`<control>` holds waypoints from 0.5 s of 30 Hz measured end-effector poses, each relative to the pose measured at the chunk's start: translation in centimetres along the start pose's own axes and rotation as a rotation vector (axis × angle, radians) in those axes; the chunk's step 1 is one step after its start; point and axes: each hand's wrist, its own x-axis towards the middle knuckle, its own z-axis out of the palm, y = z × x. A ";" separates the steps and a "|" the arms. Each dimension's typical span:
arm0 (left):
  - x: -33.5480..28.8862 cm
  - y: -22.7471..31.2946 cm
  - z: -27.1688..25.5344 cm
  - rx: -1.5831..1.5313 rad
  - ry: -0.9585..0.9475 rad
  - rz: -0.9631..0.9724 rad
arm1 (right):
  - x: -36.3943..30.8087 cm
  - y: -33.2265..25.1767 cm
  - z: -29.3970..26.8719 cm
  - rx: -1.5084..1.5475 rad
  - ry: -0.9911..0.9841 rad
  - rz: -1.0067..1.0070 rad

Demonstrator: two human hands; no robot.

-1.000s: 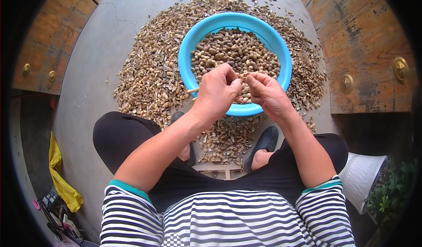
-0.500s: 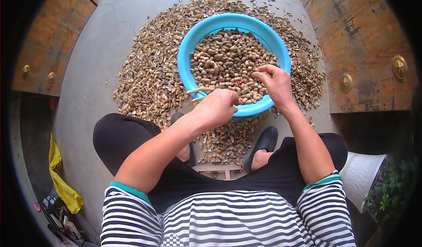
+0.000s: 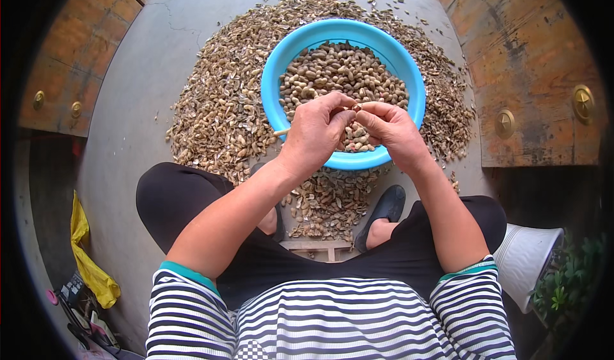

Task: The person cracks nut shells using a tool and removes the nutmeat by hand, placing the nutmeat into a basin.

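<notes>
Both my hands meet above the near half of a blue plastic basin (image 3: 270, 97) full of unshelled peanuts (image 3: 342, 69). Between my fingertips is a small brown peanut (image 3: 356, 108), mostly covered by the fingers. My left hand (image 3: 314, 129) is closed, thumb and forefinger pinching at the peanut. A thin pale wooden stick (image 3: 280, 132) juts out from behind this hand over the basin's left rim; its other end is hidden. My right hand (image 3: 395, 129) is closed too, pinching the peanut from the other side.
Empty peanut shells (image 3: 220, 104) lie in a wide heap around the basin and between my shoes (image 3: 384, 213). Wooden cabinets (image 3: 537, 72) flank both sides. A white pot (image 3: 527, 257) stands at lower right, a yellow bag (image 3: 93, 264) at lower left.
My hands have come together: the left moved up and right, the right a little down and left. A peanut now shows between the fingertips. Less of the wooden stick is visible.
</notes>
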 end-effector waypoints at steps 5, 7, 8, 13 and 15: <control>-0.3 0.5 0.1 -0.051 0.003 -0.034 | -0.5 -0.1 0.5 -0.148 -0.009 -0.071; -0.3 0.5 0.3 -0.073 0.006 -0.043 | -0.4 0.3 0.5 -0.152 0.003 -0.074; -0.3 0.5 0.4 -0.086 0.013 -0.045 | -0.4 0.5 0.6 -0.157 0.014 -0.075; -0.4 0.2 0.6 -0.127 0.039 -0.029 | -0.6 0.7 1.2 -0.155 0.049 -0.088; -0.5 0.5 0.4 -0.091 0.006 -0.098 | -0.6 0.9 1.4 -0.163 0.057 -0.092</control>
